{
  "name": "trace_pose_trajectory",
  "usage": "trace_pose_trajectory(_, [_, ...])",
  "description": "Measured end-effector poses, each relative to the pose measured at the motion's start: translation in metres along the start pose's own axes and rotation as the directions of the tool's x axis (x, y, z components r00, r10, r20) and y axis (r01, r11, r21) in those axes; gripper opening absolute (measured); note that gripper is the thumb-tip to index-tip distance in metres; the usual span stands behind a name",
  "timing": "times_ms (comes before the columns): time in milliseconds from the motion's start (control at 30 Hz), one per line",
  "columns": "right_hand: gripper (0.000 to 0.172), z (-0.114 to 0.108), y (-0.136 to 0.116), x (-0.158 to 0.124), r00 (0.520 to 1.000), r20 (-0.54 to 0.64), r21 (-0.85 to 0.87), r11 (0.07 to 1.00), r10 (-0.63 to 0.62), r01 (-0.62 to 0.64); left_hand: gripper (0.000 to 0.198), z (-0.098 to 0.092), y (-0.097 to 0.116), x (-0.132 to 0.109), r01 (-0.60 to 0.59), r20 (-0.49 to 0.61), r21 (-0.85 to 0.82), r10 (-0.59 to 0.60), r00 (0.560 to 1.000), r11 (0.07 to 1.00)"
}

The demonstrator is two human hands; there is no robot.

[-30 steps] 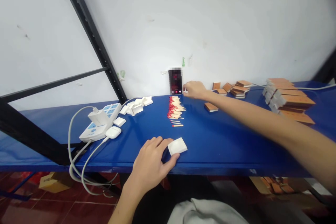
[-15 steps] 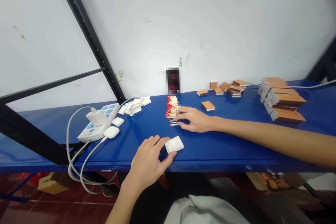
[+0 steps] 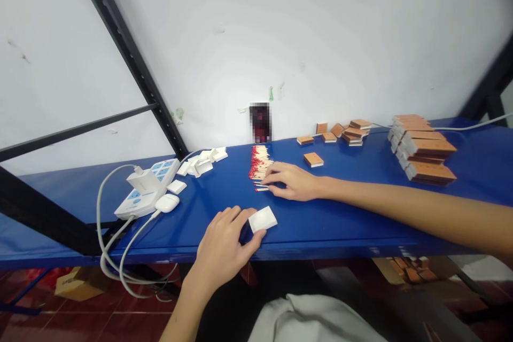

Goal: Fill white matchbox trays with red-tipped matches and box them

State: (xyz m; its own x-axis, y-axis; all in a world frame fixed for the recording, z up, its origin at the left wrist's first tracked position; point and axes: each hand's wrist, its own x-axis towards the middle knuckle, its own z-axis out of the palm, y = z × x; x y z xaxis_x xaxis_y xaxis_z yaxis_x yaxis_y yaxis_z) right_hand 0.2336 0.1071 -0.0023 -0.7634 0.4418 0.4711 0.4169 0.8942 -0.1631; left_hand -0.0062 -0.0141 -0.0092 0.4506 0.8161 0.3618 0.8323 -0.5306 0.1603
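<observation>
A glossy blue desk (image 3: 344, 214) fills mid-frame, with red-tipped pale matches (image 3: 259, 163) at centre. A small white tray (image 3: 263, 219) sits lower centre; orange-brown matchboxes (image 3: 425, 149) are stacked at right.

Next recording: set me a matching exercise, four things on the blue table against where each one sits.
Things:
1. small white cardboard tray
2. row of red-tipped wooden matches
3. white power strip with blue sockets
4. leaning stack of orange-brown flat boxes

Places:
A. right part of the blue table, away from both hands
B. touched by the fingertips of the right hand
C. left part of the table, cables plugged in
D. near the front edge, between thumb and fingers of the left hand

Pairs: 1-D, 2-B, 3-C, 4-A.
</observation>
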Motion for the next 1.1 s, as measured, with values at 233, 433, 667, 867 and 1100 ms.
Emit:
trace_pose_trajectory(233, [0.032,-0.0019,-0.0006,0.0017,0.998,0.057,0.023,0.999,-0.024,0.023,0.032,-0.0005,0.0005,0.0004,0.011,0.025,-0.017,-0.01,1.0,1.0])
trace_pose_trajectory(433, [0.034,-0.0015,0.0017,0.0023,0.994,0.111,-0.014,1.0,-0.022,0.024,0.033,-0.0005,0.0001,0.001,-0.009,0.004,0.008,0.009,1.0,1.0])
trace_pose_trajectory(667, [0.035,-0.002,0.0007,0.0022,0.995,0.092,0.003,1.0,-0.028,0.028,0.033,-0.0019,0.0001,-0.0006,-0.003,0.007,0.004,0.003,1.0,1.0])
trace_pose_trajectory(867, [0.032,-0.0026,0.0011,0.0023,0.993,0.116,0.002,1.0,-0.025,0.025,0.034,-0.0022,0.0003,0.0009,0.006,0.027,0.01,-0.006,1.0,1.0])
trace_pose_trajectory(1100, [0.03,-0.0015,0.0025,0.0023,0.994,0.104,0.022,1.0,-0.021,0.019,0.034,-0.0021,0.0007,0.0011,0.008,0.028,0.002,-0.008,1.0,1.0])
